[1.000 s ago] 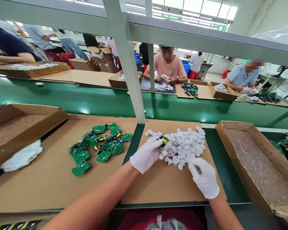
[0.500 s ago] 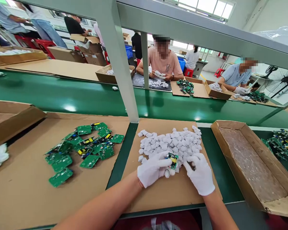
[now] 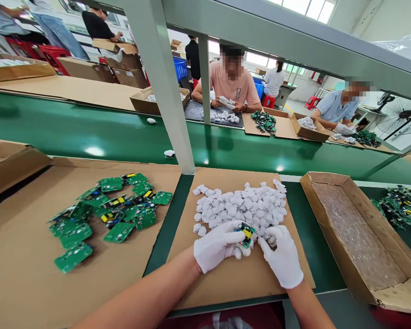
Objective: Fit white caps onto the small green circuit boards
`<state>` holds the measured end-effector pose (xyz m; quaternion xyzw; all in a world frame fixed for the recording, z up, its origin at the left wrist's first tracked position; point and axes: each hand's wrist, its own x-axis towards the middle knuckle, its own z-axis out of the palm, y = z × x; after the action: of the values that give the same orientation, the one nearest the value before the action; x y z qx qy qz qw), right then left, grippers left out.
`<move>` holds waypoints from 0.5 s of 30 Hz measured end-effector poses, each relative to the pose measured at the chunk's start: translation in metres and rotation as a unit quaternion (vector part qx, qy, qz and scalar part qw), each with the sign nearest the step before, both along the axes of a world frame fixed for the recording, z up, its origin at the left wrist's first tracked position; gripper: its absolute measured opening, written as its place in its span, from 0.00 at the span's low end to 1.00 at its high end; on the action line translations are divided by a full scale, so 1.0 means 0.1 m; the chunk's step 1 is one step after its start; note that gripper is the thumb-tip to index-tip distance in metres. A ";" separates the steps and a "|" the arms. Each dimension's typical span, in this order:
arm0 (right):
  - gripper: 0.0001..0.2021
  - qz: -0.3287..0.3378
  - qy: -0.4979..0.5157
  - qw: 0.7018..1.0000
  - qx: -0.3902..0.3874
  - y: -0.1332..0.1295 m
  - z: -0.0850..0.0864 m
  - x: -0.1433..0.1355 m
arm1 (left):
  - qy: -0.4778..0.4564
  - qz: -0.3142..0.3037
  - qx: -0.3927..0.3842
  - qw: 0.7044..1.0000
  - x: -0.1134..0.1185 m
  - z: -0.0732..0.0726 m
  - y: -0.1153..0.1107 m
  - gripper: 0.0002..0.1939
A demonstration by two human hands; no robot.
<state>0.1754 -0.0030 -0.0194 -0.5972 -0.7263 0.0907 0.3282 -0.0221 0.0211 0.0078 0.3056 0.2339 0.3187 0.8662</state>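
Not a word or number can be read from where I stand — the dark print (image 3: 239,93) on a pink shirt (image 3: 221,81) is too small to make out, any marking on the cardboard carton (image 3: 128,76) is too distant, and the green circuit boards (image 3: 119,232) show no legible lettering.

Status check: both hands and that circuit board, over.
Left hand gripping circuit board. Gloved right hand close beside it, grip unclear. White pieces heaped just beyond both hands.
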 end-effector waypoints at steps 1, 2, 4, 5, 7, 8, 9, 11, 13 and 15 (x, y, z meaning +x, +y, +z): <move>0.04 -0.006 0.008 1.000 -0.002 0.00 0.00 0.00 | 0.002 -0.002 0.001 1.000 0.00 0.00 0.00 0.11; 0.06 -0.010 0.014 1.000 0.001 -0.01 0.00 -0.01 | 0.005 -0.003 0.002 1.000 0.00 0.00 0.00 0.12; 0.05 -0.004 0.015 1.000 0.014 -0.01 0.01 -0.03 | 0.008 -0.005 0.000 1.000 0.01 -0.01 0.00 0.12; 0.04 0.007 0.011 1.000 0.021 -0.01 0.01 -0.03 | 0.007 -0.005 -0.002 1.000 0.01 -0.01 0.00 0.12; 0.03 0.031 0.001 0.999 0.030 -0.03 0.00 -0.04 | 0.001 -0.001 -0.009 1.000 0.01 -0.01 0.00 0.11; 0.02 0.033 -0.003 0.999 0.032 -0.05 -0.02 -0.04 | -0.001 0.002 -0.011 1.000 0.01 -0.01 -0.01 0.10; 0.02 0.030 -0.006 0.999 0.032 -0.06 -0.03 -0.03 | -0.003 0.004 -0.012 1.000 0.01 -0.01 -0.01 0.10; 0.09 0.019 -0.005 1.000 0.022 -0.08 -0.05 -0.02 | -0.001 0.008 -0.006 1.000 0.00 0.00 -0.01 0.10; 0.10 0.023 0.010 1.000 0.004 -0.09 -0.06 -0.01 | 0.005 0.010 0.005 1.000 0.00 0.01 -0.01 0.11; 0.04 0.027 0.055 0.997 -0.039 -0.07 -0.03 0.00 | 0.014 0.010 0.018 1.000 0.01 0.03 0.00 0.13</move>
<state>0.1755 -0.0103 -0.0221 -0.5839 -0.7187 0.1608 0.3415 -0.0210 0.0207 0.0107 0.3230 0.2431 0.3273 0.8541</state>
